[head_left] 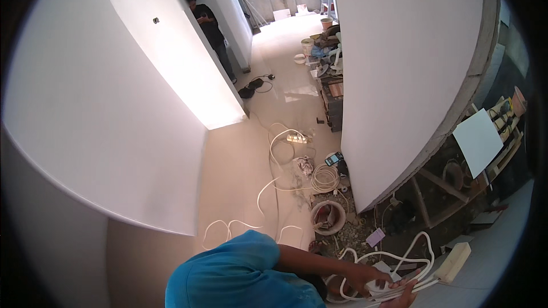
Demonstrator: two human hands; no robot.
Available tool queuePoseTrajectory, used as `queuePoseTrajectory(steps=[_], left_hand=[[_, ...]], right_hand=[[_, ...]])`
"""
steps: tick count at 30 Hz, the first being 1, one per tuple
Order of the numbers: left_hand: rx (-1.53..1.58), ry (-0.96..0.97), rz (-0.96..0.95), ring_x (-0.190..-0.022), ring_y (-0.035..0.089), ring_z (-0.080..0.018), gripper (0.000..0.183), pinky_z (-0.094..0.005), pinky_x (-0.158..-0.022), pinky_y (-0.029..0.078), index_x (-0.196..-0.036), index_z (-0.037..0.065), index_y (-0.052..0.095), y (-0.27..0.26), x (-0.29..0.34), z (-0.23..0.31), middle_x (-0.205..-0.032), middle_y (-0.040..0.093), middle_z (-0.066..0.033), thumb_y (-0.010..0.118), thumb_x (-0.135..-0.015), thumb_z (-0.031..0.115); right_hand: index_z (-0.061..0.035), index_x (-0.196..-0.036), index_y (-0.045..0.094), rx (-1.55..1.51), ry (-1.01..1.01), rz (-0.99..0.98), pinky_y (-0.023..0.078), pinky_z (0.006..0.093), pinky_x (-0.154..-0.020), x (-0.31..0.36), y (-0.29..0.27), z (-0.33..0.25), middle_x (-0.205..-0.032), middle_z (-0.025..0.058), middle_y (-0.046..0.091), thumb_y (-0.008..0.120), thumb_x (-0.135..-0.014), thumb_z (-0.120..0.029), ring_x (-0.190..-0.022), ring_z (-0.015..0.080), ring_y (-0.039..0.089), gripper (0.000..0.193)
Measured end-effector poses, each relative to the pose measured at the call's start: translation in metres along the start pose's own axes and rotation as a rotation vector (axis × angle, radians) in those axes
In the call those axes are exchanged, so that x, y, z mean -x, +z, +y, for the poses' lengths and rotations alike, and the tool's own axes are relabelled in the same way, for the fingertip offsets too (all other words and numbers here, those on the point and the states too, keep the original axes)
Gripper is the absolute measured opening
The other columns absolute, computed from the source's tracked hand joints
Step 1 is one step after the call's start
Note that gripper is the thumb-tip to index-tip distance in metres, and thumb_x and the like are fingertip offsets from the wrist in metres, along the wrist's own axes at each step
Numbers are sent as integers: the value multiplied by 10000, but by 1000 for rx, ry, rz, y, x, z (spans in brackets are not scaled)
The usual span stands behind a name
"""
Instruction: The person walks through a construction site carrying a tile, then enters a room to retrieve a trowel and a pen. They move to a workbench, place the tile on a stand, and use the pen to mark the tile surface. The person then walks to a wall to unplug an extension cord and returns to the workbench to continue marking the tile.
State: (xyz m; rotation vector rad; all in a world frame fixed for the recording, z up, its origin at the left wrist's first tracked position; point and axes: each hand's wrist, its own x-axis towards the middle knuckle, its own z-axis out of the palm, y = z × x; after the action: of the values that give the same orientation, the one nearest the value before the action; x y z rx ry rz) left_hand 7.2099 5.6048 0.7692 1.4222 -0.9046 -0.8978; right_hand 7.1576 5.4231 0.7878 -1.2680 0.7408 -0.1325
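Observation:
At the lower right, several loops of white cable (pixel 425 245) bunch up in front of me. My left arm, in a blue sleeve, reaches across to them. My left hand (pixel 365 278) is closed on the cable, its fingers bent beside a small white flat piece (pixel 381 271). Partly cut off by the lower edge, my right hand (pixel 404 298) grips the bundled strands from below. A long cream block (pixel 455 262), perhaps a socket strip, sits beside the cable at the right; whether they join is unclear.
More white cable winds over the tiled floor near a socket strip (pixel 297 138). A coiled cable (pixel 325 178), a phone (pixel 334 159) and a bucket (pixel 328 217) lie by the wall end. A person (pixel 211 28) stands in the far doorway. A white board (pixel 478 141) leans at right.

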Motion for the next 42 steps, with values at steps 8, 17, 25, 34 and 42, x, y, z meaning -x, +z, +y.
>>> queuePoseTrajectory(steps=[8, 17, 25, 34, 42], left_hand=[[429, -192, 14, -1008, 516, -230, 609, -327, -877, 401, -1269, 2, 426, 2, -32, -4, -1114, 536, -161, 529, -861, 442], [415, -344, 364, -852, 561, -191, 464, -337, -767, 431, -1080, 38, 510, -49, -39, -3, -856, 584, -71, 500, -880, 456], [253, -422, 393, -686, 576, -185, 480, -327, -614, 479, -1134, 31, 450, -46, -94, -99, -808, 566, -105, 452, -909, 455], [416, -428, 488, -585, 538, -138, 491, -299, -541, 458, -1106, 9, 462, -59, -171, -116, -707, 523, -53, 484, -898, 453], [20, -626, 919, -592, 574, -200, 587, -357, -547, 449, -989, 78, 610, -90, -178, -141, -642, 559, -102, 388, -868, 608]], right_hand=[[62, -1122, 496, 40, -28, 55, 426, 407, -783, 14, 36, -15, -1062, 196, 556, 594, -864, -214, -914, 282, 534, 390], [33, -1227, 474, 257, -346, -34, 395, 399, -892, -22, 60, -28, -1148, 210, 536, 459, -934, -286, -1061, 287, 486, 434], [-56, -847, 502, 12, 132, -32, 335, 276, -388, -128, 4, -10, -624, 56, 455, 504, -910, -262, -475, 121, 394, 215], [-45, -930, 541, 677, -235, -27, 398, 318, -453, -291, -72, 94, -710, 91, 550, 526, -887, -287, -529, 210, 490, 246], [-126, -918, 558, -688, -167, -512, 352, 302, -482, -325, -179, -173, -690, 18, 532, 377, -935, -331, -557, 155, 439, 274]])
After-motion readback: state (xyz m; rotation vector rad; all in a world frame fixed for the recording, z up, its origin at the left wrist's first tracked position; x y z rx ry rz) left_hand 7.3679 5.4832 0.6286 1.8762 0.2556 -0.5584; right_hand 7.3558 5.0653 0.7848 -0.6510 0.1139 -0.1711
